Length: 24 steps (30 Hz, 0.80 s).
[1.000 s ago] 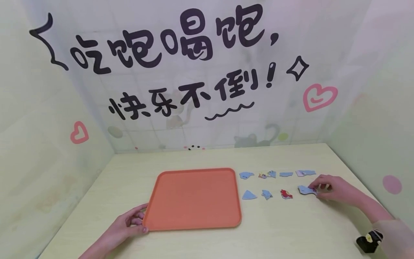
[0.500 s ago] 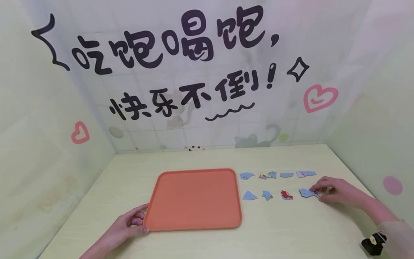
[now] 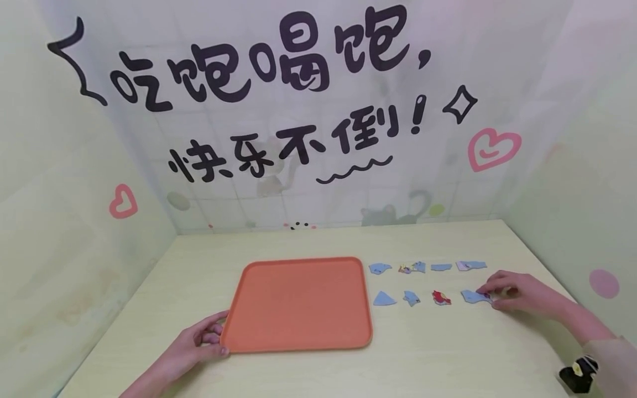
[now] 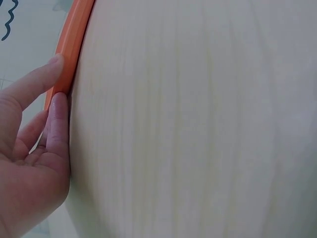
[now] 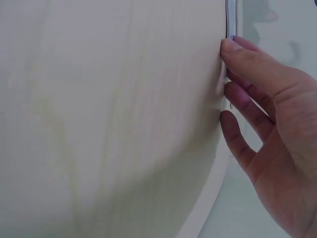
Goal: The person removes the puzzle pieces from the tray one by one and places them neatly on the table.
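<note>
In the head view, an orange tray (image 3: 298,307) lies on the table. My left hand (image 3: 199,340) holds its near left corner, thumb at the front rim and fingers along the left side; the left wrist view shows that thumb (image 4: 42,77) against the orange rim (image 4: 74,39). To the right, my right hand (image 3: 522,296) pinches the right end of a light-blue jigsaw-like piece (image 3: 471,297), the last in the nearer row. Only the thin edge of this piece (image 5: 231,17) appears in the right wrist view, at the thumb and fingertips, close over the table.
Several more irregular pieces lie right of the tray in two rows, among them a blue triangle (image 3: 385,299), a red piece (image 3: 440,298) and a long blue-and-lilac piece (image 3: 471,266). A black object (image 3: 577,375) is by the right sleeve. Printed curtains (image 3: 318,210) border the table.
The right hand and its piece have shifted slightly to the right, then stayed nearly still. The left hand and the tray have kept their places.
</note>
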Available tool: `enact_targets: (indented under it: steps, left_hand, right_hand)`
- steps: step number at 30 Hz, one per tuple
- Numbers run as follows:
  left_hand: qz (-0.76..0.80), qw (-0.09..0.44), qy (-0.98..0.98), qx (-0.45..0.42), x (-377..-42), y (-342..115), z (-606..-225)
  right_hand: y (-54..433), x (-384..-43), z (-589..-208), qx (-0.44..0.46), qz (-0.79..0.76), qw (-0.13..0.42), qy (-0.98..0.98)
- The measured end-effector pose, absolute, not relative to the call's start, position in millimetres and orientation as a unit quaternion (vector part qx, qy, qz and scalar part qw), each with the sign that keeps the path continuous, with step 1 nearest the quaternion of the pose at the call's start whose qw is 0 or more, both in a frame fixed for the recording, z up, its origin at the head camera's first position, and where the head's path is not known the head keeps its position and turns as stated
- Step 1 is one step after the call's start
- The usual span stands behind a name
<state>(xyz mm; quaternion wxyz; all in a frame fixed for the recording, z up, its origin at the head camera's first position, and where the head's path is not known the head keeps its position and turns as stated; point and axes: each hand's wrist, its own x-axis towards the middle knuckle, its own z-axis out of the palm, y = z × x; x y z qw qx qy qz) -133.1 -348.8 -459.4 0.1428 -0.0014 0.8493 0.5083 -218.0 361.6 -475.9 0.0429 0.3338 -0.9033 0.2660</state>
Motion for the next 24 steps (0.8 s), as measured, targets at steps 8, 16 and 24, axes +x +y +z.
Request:
enact_targets:
  steps: [8, 16, 24]
  left_hand:
    - [0.503, 0.142, 0.852, 0.0, -132.9, -347.6, -456.7]
    - [0.501, 0.148, 0.852, -0.016, -133.4, -345.1, -454.8]
    - [0.434, 0.118, 0.892, 0.043, -133.5, -349.6, -437.2]
  right_hand:
    - [363.8, -218.9, -477.6, 0.351, 0.258, 0.054, -0.898]
    - [363.4, -219.6, -474.6, 0.352, 0.256, 0.054, -0.899]
    - [349.5, -214.5, -463.7, 0.29, 0.225, 0.04, -0.929]
